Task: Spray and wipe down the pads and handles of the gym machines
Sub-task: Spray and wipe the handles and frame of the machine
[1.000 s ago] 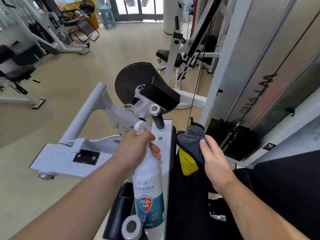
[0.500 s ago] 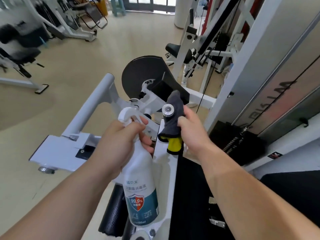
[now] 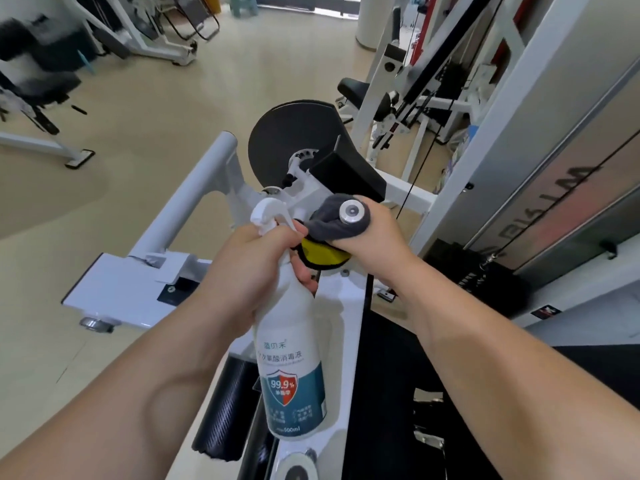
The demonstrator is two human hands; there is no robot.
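Grey-and-yellow cloth (image 3: 330, 226) bunched around the chrome-capped handle (image 3: 352, 212).

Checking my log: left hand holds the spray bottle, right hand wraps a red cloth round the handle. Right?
No: the head view shows the cloth grey and yellow, not red. The left hand holds the spray bottle, the right hand wraps the cloth round the handle.

Two hands: left hand (image 3: 249, 271), right hand (image 3: 375, 242). One bottle (image 3: 291, 344), one cloth (image 3: 327, 225), one handle (image 3: 351, 212), one disc (image 3: 277, 143), one roller (image 3: 225, 410).
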